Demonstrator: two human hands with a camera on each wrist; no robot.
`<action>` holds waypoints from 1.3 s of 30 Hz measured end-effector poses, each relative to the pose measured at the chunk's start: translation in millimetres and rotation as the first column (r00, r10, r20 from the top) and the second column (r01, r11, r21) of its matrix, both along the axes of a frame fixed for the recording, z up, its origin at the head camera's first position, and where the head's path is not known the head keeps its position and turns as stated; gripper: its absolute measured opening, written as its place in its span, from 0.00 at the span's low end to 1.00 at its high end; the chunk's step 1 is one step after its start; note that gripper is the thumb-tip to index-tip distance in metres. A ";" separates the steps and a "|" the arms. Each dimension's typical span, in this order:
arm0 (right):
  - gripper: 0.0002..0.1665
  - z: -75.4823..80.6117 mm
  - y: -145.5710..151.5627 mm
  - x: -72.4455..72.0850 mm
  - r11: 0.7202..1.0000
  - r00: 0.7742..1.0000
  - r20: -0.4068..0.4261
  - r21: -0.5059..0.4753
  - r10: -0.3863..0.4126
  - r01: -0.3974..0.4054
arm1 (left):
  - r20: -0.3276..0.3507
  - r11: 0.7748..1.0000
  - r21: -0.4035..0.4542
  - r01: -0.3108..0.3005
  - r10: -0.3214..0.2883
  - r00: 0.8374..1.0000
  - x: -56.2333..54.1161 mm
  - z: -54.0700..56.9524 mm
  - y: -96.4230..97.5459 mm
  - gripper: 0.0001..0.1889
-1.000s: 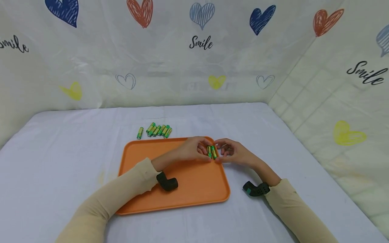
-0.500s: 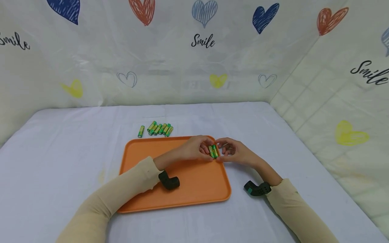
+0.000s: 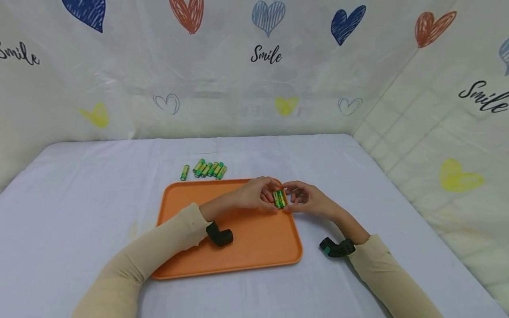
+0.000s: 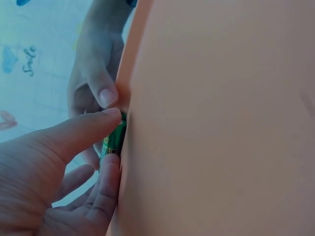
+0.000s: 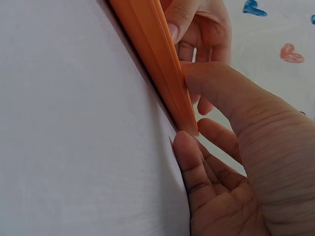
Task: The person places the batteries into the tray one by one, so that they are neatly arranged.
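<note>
Small green-and-gold batteries (image 3: 279,199) stand side by side at the right end of the orange tray (image 3: 258,247). From the left, my left hand (image 3: 256,194) pinches a battery, its thumb near one end and fingertips by the other. Opposite it, my right hand (image 3: 311,201) reaches over the tray's right rim, thumb and index finger curled at the ends of the outer battery. The left wrist view has a green battery (image 4: 116,138) between the left thumb and fingers. In the right wrist view the tray wall (image 5: 157,59) hides the batteries.
Several more batteries (image 3: 207,169) lie grouped behind the tray on the white cloth (image 3: 358,282). A single battery (image 3: 184,172) lies left of that group. The curtain (image 3: 222,75) with printed hearts hangs at the back.
The batteries between my hands have come closer together, shifting slightly right against the tray's rim. Both hands keep nearly the same pose. The view has tilted a little.
</note>
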State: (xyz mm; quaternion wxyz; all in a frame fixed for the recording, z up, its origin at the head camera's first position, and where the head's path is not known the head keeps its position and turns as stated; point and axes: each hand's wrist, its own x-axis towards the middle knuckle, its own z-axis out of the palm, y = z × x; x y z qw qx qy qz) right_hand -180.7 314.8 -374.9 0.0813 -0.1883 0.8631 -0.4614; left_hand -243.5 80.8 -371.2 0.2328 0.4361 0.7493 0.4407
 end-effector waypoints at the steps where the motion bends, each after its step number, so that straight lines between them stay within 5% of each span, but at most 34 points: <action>1: 0.34 -0.3 0.0 -0.3 1.000 1.000 -0.002 0.002 -0.001 0.001 | 0.001 1.000 0.002 0.000 0.000 1.000 0.2 0.1 -0.9 0.33; 17: 0.34 -2.2 0.5 1.0 1.000 1.000 0.023 -0.020 -0.013 0.013 | -0.013 0.998 -0.058 -0.034 0.033 0.999 -2.7 2.5 -16.3 0.33; 26: 0.34 0.1 -1.0 1.1 1.000 1.000 0.024 -0.006 -0.013 0.013 | 0.007 0.994 -0.015 -0.104 0.104 0.995 -6.2 7.3 -29.3 0.30; 39: 0.34 -0.8 0.1 -0.2 1.000 1.000 0.023 -0.017 -0.005 0.006 | 0.081 0.993 0.050 -0.107 0.103 0.991 -17.9 7.9 -50.6 0.28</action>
